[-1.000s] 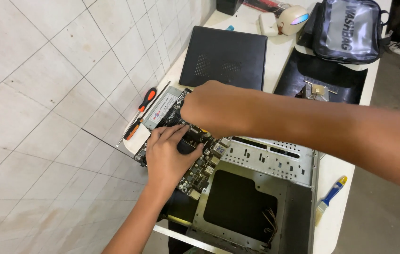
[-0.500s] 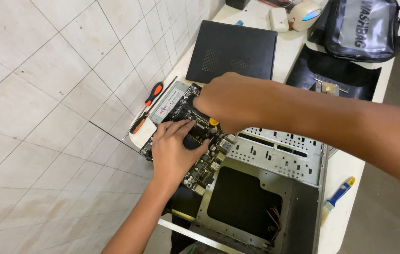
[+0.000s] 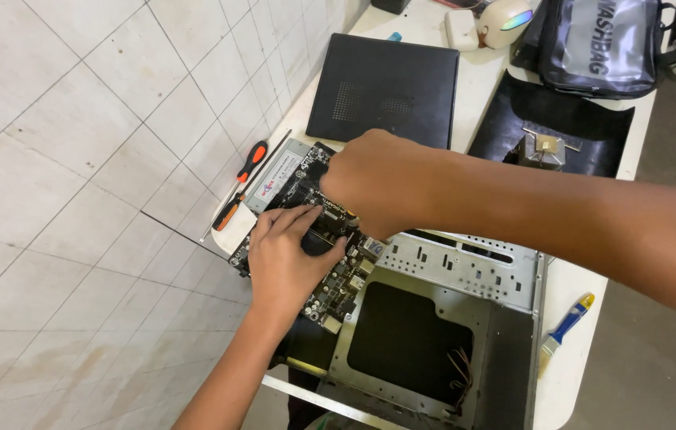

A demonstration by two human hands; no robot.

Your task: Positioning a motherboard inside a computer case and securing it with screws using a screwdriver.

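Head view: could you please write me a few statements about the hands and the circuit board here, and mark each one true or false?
1. Both hands rest on the circuit board. True: the left hand lies flat on its middle and the right hand covers its far end.
2. The orange-handled screwdriver is held in the right hand. False: it lies untouched beside the board, near the tiled wall.
3. The open metal computer case lies next to the board. True.
4. The blue-handled brush lies inside the case. False: it lies on the white table, outside the case.
5. The black side panel covers the case. False: it lies apart, farther along the table.
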